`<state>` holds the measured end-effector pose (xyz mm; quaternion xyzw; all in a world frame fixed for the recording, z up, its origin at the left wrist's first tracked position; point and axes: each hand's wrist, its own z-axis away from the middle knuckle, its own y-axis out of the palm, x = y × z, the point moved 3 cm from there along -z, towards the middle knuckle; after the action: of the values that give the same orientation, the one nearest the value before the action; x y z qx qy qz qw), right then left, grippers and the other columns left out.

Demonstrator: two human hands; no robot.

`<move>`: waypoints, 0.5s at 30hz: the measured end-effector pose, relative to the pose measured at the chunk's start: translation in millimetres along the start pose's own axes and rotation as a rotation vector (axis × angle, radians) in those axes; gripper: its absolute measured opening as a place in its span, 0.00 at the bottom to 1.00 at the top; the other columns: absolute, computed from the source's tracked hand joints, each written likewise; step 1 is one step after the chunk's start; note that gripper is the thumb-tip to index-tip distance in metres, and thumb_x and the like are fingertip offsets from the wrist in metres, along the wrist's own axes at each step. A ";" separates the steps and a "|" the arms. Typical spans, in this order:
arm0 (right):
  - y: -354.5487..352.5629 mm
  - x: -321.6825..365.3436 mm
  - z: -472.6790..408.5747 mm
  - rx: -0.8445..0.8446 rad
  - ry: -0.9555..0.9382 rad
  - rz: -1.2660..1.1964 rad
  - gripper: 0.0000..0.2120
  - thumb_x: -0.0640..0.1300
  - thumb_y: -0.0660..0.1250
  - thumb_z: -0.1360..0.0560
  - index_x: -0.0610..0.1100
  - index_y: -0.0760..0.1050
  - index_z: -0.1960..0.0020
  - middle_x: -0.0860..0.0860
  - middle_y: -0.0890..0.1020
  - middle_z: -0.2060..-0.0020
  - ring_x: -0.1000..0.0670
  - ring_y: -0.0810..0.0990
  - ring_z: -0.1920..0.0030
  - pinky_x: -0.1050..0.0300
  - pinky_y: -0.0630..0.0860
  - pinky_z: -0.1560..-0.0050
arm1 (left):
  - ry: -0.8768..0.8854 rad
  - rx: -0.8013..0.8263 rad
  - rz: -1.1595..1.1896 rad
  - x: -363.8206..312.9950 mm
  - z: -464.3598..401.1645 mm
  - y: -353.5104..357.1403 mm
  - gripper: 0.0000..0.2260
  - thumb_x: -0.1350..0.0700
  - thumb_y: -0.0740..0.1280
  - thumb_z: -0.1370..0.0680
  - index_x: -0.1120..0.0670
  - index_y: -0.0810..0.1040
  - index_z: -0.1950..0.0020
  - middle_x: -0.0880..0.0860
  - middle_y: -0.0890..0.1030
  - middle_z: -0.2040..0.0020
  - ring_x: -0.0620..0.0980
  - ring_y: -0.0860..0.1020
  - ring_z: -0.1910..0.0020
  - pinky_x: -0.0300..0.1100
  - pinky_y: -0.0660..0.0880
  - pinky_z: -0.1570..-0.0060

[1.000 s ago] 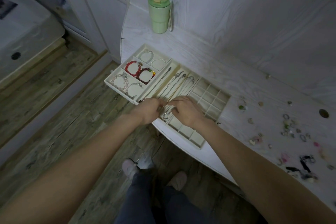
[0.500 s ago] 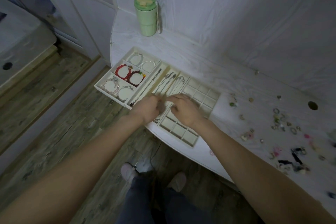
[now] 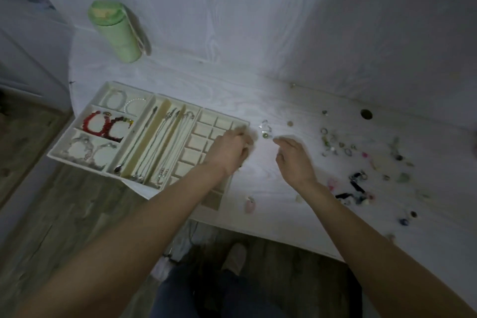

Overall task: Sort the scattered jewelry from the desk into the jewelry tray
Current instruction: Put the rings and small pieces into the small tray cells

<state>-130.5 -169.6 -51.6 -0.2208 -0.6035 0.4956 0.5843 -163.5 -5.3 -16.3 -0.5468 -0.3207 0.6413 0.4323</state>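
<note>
A: White wood-grain desk [image 3: 258,100] against a pale panelled wall, dim light; only the head view to log. Green tumbler [image 3: 116,31] stands at the back left corner.

B: Progress entry. We note the jewelry tray [image 3: 85,126] at the left end of the desk, its near edge overhanging. Bracelet compartments hold pale, red and silver bracelets [image 3: 105,125]; the long slots hold necklaces [image 3: 165,144]. The small square grid [image 3: 206,128] on the tray's right looks empty where we can see it.

A: So we judge bracelets and chains done, small pieces left. Scattered jewelry [image 3: 361,162] lies well to the right: rings, beads, dark tangled items. A few pieces, one a green bead [image 3: 265,135], sit just beside the tray.

B: Hand pose. Left hand [image 3: 229,152] hovers over the grid's right edge, fingers curled together; whether it pinches anything, we cannot tell, the tips are blurred.

A: Right hand [image 3: 294,160] reaches over bare desk toward the green bead, fingers drawn together and pointing at it, apparently not yet holding it.
</note>
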 end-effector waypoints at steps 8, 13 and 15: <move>0.2 -39.6 -18.7 -0.003 0.252 -0.148 0.15 0.41 0.66 0.25 0.42 0.74 0.39 0.45 0.71 0.41 0.46 0.71 0.39 0.64 0.70 0.57 | -0.017 0.132 0.162 -48.7 -57.0 45.5 0.14 0.62 0.59 0.21 0.58 0.74 0.36 0.59 0.74 0.36 0.56 0.73 0.38 0.39 0.67 0.43; 4.0 -40.7 -29.1 -0.038 0.256 -0.060 0.08 0.43 0.66 0.24 0.42 0.79 0.48 0.43 0.73 0.45 0.45 0.71 0.42 0.55 0.69 0.46 | -0.097 0.124 0.267 -58.6 -72.2 57.2 0.12 0.65 0.61 0.23 0.62 0.80 0.44 0.60 0.81 0.45 0.56 0.77 0.44 0.40 0.69 0.46; 5.7 -42.9 -30.6 -0.041 0.232 -0.073 0.06 0.41 0.66 0.25 0.42 0.80 0.51 0.42 0.75 0.48 0.44 0.73 0.44 0.54 0.72 0.46 | -0.121 0.134 0.315 -57.9 -73.6 58.7 0.11 0.65 0.62 0.23 0.63 0.81 0.45 0.60 0.81 0.46 0.56 0.78 0.45 0.38 0.69 0.47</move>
<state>-94.5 -193.2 -82.6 -0.2665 -0.5496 0.4325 0.6632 -101.8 -86.9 -58.0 -0.5206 -0.2130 0.7528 0.3419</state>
